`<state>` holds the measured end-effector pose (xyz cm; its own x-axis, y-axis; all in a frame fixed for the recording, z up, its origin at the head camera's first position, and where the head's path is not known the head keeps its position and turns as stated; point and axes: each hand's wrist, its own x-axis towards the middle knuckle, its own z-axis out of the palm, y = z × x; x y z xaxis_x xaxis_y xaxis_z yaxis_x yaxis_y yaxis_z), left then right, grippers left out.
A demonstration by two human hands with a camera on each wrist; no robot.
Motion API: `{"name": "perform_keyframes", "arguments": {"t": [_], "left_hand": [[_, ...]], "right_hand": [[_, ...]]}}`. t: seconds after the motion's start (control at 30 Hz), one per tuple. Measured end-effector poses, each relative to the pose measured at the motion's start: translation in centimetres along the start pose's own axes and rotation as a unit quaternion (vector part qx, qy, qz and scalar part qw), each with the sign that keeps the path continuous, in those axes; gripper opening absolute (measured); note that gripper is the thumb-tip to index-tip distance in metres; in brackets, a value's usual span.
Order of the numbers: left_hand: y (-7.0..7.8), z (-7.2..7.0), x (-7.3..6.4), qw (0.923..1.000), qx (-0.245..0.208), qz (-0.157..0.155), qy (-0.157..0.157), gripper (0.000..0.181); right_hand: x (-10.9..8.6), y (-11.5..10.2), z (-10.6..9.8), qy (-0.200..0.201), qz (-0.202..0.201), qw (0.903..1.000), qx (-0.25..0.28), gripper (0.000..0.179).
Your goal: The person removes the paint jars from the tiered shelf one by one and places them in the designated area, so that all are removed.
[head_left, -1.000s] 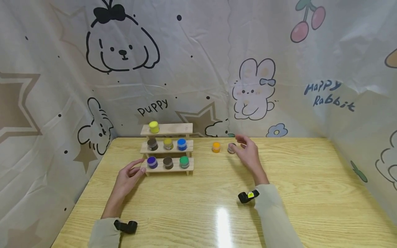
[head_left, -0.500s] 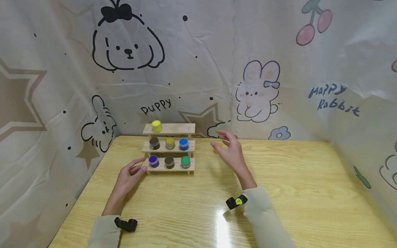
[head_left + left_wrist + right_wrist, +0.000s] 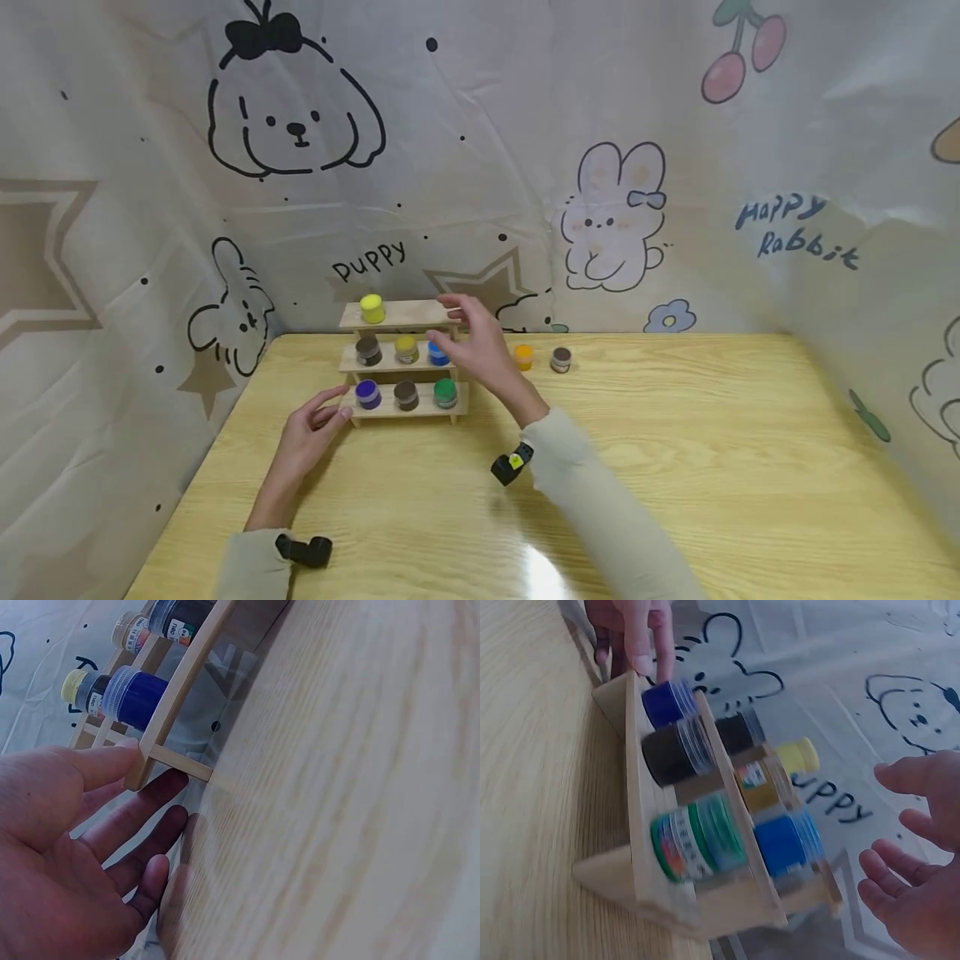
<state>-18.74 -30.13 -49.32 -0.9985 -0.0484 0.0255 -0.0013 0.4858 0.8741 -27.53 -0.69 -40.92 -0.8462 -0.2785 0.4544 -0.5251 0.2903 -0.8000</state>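
A three-step wooden rack holds small paint jars, seen in all views. On the bottom step are a purple jar, a dark brown jar and a green jar. The middle step bears a dark jar, an ochre jar and a blue jar, and a bright yellow jar stands on top. My left hand holds the bottom step's left end between thumb and fingers. Spread and holding nothing, my right hand overlaps the rack's upper right side, partly hiding the blue jar.
Right of the rack, an orange jar and a dark jar stand on the wooden table. Close behind the rack hangs a printed cloth, which also rises along the table's left and right sides.
My right hand has moved left from beside the dark jar, past the orange jar, to the rack. Both loose jars now show fully. My left hand keeps its place on the rack.
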Motion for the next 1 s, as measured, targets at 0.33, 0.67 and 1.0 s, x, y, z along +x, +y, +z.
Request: {"name": "perform_keyframes", "arguments": {"t": [0.33, 0.67, 1.0], "left_hand": [[0.0, 0.1, 0.2, 1.0000, 0.000, 0.001, 0.003, 0.050], [0.0, -0.4, -0.3, 0.9998, 0.008, 0.005, 0.015, 0.049], [0.0, 0.1, -0.2, 0.9996, -0.018, 0.019, 0.015, 0.046]], "right_hand": [[2.9, -1.1, 2.8, -0.033, 0.037, 0.9988, 0.005, 0.053], [4.9, -2.5, 5.4, -0.062, 0.049, 0.9968, -0.016, 0.059], [6.5, -2.3, 7.0, -0.070, 0.069, 0.9939, -0.049, 0.056]]}}
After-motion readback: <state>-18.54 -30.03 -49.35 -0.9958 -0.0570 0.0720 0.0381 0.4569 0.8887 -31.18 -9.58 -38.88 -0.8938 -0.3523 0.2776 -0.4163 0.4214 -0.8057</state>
